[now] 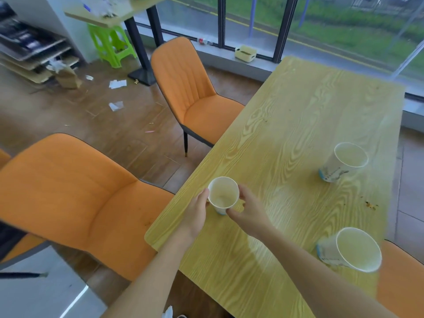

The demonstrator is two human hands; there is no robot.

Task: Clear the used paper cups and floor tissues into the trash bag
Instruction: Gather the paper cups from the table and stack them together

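Table: a long table (305,115) with yellow wood grain ran from the near right toward the far window; some small crumbs lay near its right edge.
Room: a brown wooden floor (128,138) was on the left, and a wall of glass (332,26) stood at the far side, with grass and a road outside.
Chairs: one orange chair (68,191) stood near on the left, close beside the table's near left corner; a second orange chair (195,92) stood farther along the same side.
Floor litter: two white tissues (117,83) (116,105) lay on the floor far left, well apart from the table, with small scraps around them.
Other things: a green stool (110,44) stood under another table in the far left; a pale box (245,52) sat on the window sill.
Other cups: two paper cups (344,161) (351,249) stood upright on the right part of the table, apart from both hands.
Held cup: one paper cup (223,195) stood upright near the table's left edge.
Left hand: the left hand (197,212) touched the cup's left side with its fingers.
Right hand: the right hand (250,212) closed around the cup's right side, thumb near the bottom, so the cup was between both hands.
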